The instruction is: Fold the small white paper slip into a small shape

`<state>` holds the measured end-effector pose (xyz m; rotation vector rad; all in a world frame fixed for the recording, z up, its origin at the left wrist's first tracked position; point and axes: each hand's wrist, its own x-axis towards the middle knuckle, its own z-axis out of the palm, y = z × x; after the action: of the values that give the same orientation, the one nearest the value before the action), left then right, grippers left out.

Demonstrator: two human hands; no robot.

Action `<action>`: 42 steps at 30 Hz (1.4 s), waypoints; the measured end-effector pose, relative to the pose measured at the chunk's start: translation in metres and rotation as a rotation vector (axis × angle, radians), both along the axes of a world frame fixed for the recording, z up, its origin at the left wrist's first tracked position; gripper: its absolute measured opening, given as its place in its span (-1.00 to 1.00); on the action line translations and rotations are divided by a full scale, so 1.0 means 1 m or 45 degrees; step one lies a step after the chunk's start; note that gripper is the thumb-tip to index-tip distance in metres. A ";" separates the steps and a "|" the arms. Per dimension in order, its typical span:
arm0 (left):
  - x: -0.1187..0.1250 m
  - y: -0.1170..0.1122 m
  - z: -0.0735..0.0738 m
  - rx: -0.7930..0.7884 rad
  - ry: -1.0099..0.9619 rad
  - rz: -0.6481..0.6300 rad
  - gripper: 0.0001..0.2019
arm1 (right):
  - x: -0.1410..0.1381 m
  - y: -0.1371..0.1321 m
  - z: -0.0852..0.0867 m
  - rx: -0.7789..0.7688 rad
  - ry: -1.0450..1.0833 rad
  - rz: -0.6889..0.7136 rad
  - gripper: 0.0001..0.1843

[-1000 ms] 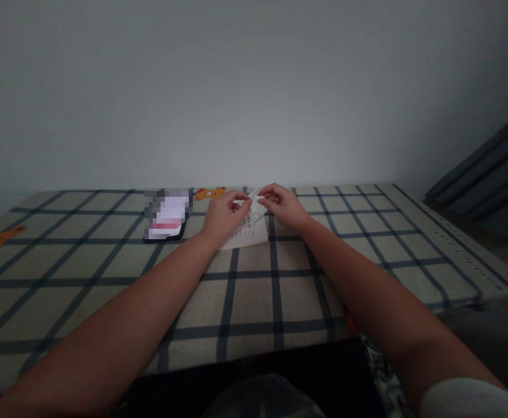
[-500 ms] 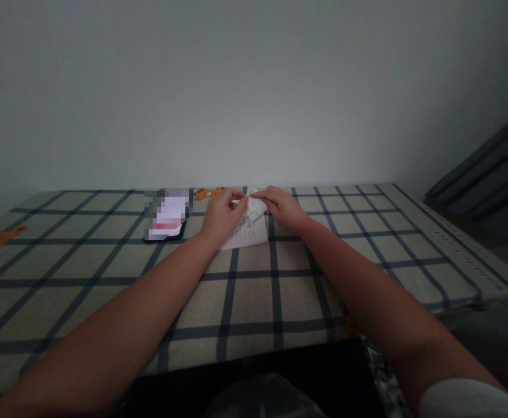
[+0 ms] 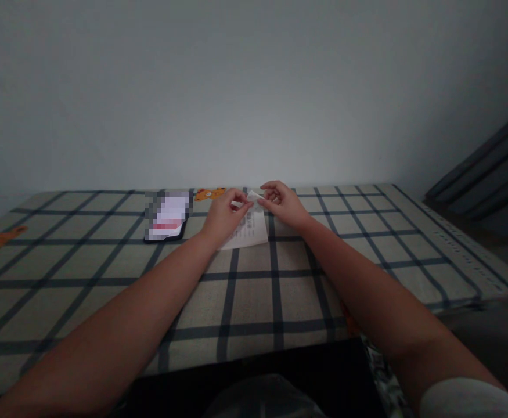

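Note:
A small folded piece of white paper (image 3: 254, 195) is held up between my hands, near the far side of the cloth. The thumb and forefinger of my left hand (image 3: 225, 216) pinch its left side. My right hand (image 3: 286, 206) has its thumb at the paper's right edge. One of its fingers is raised away from the thumb, and the others curl behind. Beneath the hands lies a white sheet with dark print (image 3: 251, 233); its left part is hidden by my left hand. Whether the folded piece and the sheet are joined, I cannot tell.
To the left of my hands lies a phone (image 3: 176, 235) with a lit, blurred screen. A checked cloth with dark lines (image 3: 254, 302) covers the table, with orange bear prints (image 3: 210, 194) on it. A plain wall (image 3: 254, 93) rises behind. Grey folds of fabric (image 3: 493, 168) hang at right.
My right hand has opened a little, with a finger lifted from the paper. The folded piece looks smaller and flatter, and more of the printed sheet shows. My left hand has barely moved.

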<state>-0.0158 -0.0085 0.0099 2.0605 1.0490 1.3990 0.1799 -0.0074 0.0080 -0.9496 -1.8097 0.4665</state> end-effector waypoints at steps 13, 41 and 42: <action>0.000 -0.003 0.005 -0.131 -0.210 -0.114 -0.86 | 0.005 -0.010 0.016 0.476 -0.507 -0.085 -0.90; 0.004 0.004 -0.001 -0.450 -0.316 -0.077 -0.66 | 0.007 -0.013 0.017 0.509 -0.746 0.012 -0.79; 0.004 0.004 -0.001 -0.450 -0.325 -0.080 -0.66 | 0.007 -0.013 0.017 0.508 -0.754 0.009 -0.78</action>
<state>-0.0118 -0.0048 0.0088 1.6033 1.0280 1.2963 0.1865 -0.0206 0.0246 -0.8470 -2.3175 -0.2030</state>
